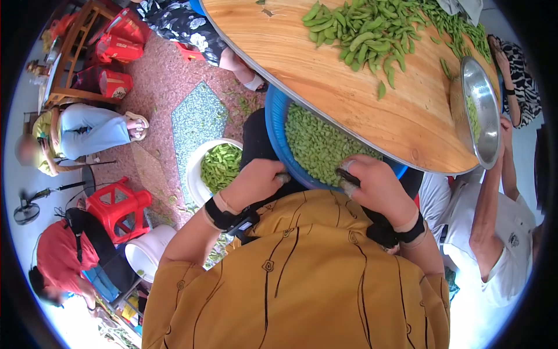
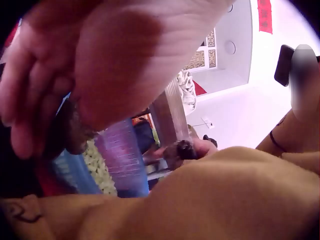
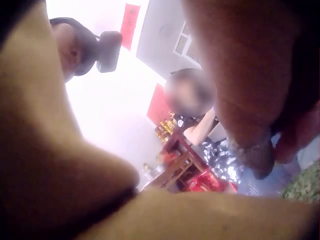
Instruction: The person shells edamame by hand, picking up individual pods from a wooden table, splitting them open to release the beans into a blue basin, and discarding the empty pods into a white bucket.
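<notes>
A blue basin [image 1: 276, 125] of shelled green beans [image 1: 317, 142] sits at the lap, partly under the table edge. My right hand [image 1: 375, 183] is over the near right of the beans, thumb and fingers apart, their tips dark. In the right wrist view the thumb [image 3: 257, 162] hangs beside the beans. My left hand [image 1: 258, 181] stays just outside the basin's near left rim, fingers loosely curled. Dark material covers the thumb tip [image 2: 75, 132] in the left wrist view. Nothing shows in either hand.
Green pods [image 1: 366, 35] lie piled on the wooden table [image 1: 261, 35], with a metal bowl [image 1: 485, 116] at its right edge. On the floor at left stand a white bucket [image 1: 196, 168] of pods and a red stool [image 1: 119, 206]. Other people sit around.
</notes>
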`<state>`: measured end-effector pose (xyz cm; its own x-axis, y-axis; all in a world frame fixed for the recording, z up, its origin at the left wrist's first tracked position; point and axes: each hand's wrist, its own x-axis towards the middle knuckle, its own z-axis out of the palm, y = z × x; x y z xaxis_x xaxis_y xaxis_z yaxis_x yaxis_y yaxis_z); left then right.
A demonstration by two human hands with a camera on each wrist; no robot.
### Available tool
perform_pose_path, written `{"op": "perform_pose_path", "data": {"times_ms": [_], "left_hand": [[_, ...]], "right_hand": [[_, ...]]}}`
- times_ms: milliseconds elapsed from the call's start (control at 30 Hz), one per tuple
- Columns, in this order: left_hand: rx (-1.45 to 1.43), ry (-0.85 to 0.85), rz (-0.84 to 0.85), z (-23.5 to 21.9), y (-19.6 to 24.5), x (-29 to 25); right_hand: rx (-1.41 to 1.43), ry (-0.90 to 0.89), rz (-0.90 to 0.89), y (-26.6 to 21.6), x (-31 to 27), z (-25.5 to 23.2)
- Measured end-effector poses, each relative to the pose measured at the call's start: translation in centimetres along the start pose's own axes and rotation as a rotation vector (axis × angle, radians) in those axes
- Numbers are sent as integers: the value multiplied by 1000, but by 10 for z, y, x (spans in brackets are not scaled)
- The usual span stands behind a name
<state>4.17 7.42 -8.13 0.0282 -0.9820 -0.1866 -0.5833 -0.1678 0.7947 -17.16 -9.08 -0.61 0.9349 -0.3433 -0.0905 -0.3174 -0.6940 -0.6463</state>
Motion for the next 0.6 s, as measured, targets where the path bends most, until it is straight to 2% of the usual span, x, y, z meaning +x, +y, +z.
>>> {"op": "perform_pose_path", "data": {"times_ms": [100,167,233,267,333,367,467,533,600], "left_hand": [[117,65,-81,-10,15,37],[225,166,-65,-1,9,77],[413,-18,-227,11,-2,123],[407,-11,-224,23,-17,140],[513,219,17,55,-52,174],[560,69,-102,61,-60,187],[458,64,-90,53,-57,200],[375,35,-104,55,-53,182],[301,-4,-137,50,-48,186]], "right_hand": [[-31,-51,19,11,10,11],[0,-124,124,20,14,16],[6,-122,160,23,11,17],[17,-122,203,23,8,15],[19,-109,256,21,2,8],[33,-92,310,20,-2,5],[7,-55,350,32,-20,0],[22,-23,358,37,-29,-2],[23,-20,377,41,-34,-1]]}}
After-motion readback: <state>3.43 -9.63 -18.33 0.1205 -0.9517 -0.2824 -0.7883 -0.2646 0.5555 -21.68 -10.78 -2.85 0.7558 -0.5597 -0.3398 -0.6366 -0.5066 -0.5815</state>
